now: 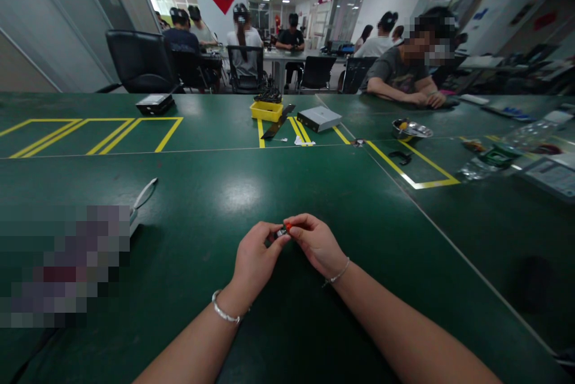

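Low over the green table, my left hand (257, 255) pinches a small dark and silver piece (281, 232) between thumb and fingers. My right hand (318, 245) is closed on a small orange-red piece (288, 227). The two pieces meet or nearly touch between my fingertips; whether they are joined I cannot tell. Both are too small and too covered by fingers to name their kind.
Across the green table (179, 192) stand a yellow bin (266, 111) of black parts, a grey metal box (319, 118), a black box (155, 103) and a metal bowl (411, 129). A plastic bottle (494, 156) lies right. Another person (399, 72) sits at the far right.
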### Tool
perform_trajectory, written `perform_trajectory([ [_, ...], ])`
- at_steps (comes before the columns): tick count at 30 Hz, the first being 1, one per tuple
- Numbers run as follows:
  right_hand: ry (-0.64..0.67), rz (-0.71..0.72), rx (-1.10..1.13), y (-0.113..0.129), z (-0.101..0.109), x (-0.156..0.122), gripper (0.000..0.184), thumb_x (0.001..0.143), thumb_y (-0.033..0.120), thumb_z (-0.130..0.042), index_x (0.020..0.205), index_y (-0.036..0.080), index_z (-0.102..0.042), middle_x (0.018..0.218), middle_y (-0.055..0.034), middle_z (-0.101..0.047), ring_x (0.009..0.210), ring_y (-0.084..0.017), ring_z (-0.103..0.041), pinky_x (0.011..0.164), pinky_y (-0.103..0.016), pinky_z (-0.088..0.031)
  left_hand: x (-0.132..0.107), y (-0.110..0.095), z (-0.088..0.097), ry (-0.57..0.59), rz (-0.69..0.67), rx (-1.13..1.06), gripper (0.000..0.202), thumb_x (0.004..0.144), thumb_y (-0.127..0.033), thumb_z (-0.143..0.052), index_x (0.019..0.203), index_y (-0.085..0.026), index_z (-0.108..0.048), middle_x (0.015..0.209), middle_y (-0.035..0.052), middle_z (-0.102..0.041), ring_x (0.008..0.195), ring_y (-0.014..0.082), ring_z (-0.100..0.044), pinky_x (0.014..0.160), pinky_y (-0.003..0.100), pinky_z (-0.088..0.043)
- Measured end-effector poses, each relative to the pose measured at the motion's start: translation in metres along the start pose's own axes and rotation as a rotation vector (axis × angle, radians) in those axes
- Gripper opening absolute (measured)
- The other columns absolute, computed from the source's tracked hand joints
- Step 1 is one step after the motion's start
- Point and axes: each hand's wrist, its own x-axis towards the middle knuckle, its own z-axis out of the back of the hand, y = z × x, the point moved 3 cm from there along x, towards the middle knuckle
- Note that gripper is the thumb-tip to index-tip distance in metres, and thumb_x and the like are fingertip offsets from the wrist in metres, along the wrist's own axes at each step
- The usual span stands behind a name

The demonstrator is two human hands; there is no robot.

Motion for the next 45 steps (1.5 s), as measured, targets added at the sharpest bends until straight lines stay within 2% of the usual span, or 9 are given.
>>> perform_trajectory([
  [12, -0.045, 0.071, -0.197, -0.005, 0.000, -0.003, 0.016, 0.058, 0.020, -0.063, 0.074, 0.018, -0.065, 0.085, -0.0037, -0.062, 0.083, -0.016, -0.055, 0.082, -0.032, -0.039, -0.002, 0.001, -0.001, -0.013, 0.015, -0.004, 0.018, 0.072, -0.033, -0.050, 0.083, -0.021, -0.058, 0.070, -0.0008, -0.055, 0.062, 0.0121, -0.049, 0.058, 0.024, -0.038],
  [19, -0.025, 0.004, -0.133, -0.013, -0.015, -0.016, 0.030, 0.068, 0.025, -0.054, 0.097, 0.019, -0.060, 0.103, -0.0045, -0.058, 0.099, -0.018, -0.050, 0.089, -0.036, -0.035, 0.000, 0.004, 0.004, -0.112, 0.047, 0.042, 0.015, 0.073, -0.032, -0.050, 0.081, -0.020, -0.057, 0.070, -0.0009, -0.054, 0.063, 0.0123, -0.049, 0.059, 0.024, -0.038],
  [25, 0.060, 0.251, -0.588, 0.001, -0.025, -0.029, 0.040, 0.071, 0.020, -0.050, 0.110, 0.028, -0.051, 0.117, 0.0006, -0.048, 0.109, -0.017, -0.041, 0.097, -0.035, -0.026, 0.001, 0.006, 0.006, -0.106, 0.059, 0.056, 0.012, 0.073, -0.030, -0.049, 0.078, -0.020, -0.056, 0.069, -0.0015, -0.053, 0.063, 0.0118, -0.049, 0.059, 0.024, -0.037],
  [29, 0.045, 0.287, -0.684, 0.007, -0.024, -0.029, 0.034, 0.072, 0.022, -0.049, 0.106, 0.028, -0.054, 0.110, -0.0010, -0.053, 0.102, -0.018, -0.047, 0.092, -0.035, -0.032, -0.001, 0.003, 0.005, -0.082, 0.043, 0.088, 0.011, 0.073, -0.030, -0.049, 0.075, -0.020, -0.054, 0.069, -0.0014, -0.052, 0.064, 0.0120, -0.048, 0.058, 0.024, -0.037],
  [35, -0.112, 0.144, -0.597, 0.004, -0.014, -0.011, 0.018, 0.062, 0.022, -0.059, 0.080, 0.021, -0.061, 0.080, -0.0023, -0.062, 0.076, -0.016, -0.057, 0.073, -0.031, -0.043, -0.004, 0.001, -0.005, 0.021, -0.043, 0.147, 0.012, 0.071, -0.024, -0.052, 0.082, -0.020, -0.051, 0.080, 0.0008, -0.053, 0.076, 0.0150, -0.050, 0.066, 0.028, -0.040],
  [38, -0.182, 0.153, -0.711, 0.023, 0.008, 0.004, 0.017, 0.062, 0.025, -0.058, 0.078, 0.020, -0.062, 0.076, -0.0020, -0.063, 0.072, -0.016, -0.057, 0.070, -0.030, -0.043, -0.004, 0.005, -0.010, 0.069, -0.063, 0.120, 0.038, 0.064, -0.028, -0.060, 0.099, -0.020, -0.046, 0.092, 0.0033, -0.054, 0.086, 0.0182, -0.050, 0.076, 0.033, -0.040],
  [40, -0.265, 0.199, -0.905, 0.050, 0.040, 0.012, 0.020, 0.063, 0.028, -0.055, 0.080, 0.019, -0.062, 0.076, -0.0019, -0.063, 0.072, -0.016, -0.056, 0.070, -0.031, -0.042, -0.004, 0.007, -0.012, 0.063, -0.064, 0.108, 0.042, 0.066, -0.027, -0.058, 0.104, -0.020, -0.043, 0.099, 0.0050, -0.053, 0.093, 0.0191, -0.049, 0.081, 0.035, -0.039],
  [42, -0.424, 0.208, -1.164, 0.083, 0.086, 0.013, 0.022, 0.063, 0.028, -0.054, 0.080, 0.019, -0.063, 0.077, -0.0027, -0.063, 0.072, -0.017, -0.055, 0.069, -0.032, -0.041, -0.004, 0.009, -0.013, 0.065, -0.052, 0.105, 0.038, 0.070, -0.025, -0.054, 0.105, -0.019, -0.043, 0.101, 0.0054, -0.052, 0.095, 0.0188, -0.048, 0.083, 0.035, -0.038],
  [45, -0.837, 0.063, -1.437, 0.131, 0.171, -0.008, 0.026, 0.063, 0.027, -0.050, 0.085, 0.019, -0.063, 0.079, -0.0072, -0.061, 0.072, -0.022, -0.054, 0.064, -0.036, -0.039, -0.003, 0.009, -0.012, 0.086, -0.046, 0.113, 0.030, 0.072, -0.025, -0.050, 0.102, -0.020, -0.045, 0.100, 0.0047, -0.052, 0.095, 0.0182, -0.048, 0.083, 0.035, -0.038],
])
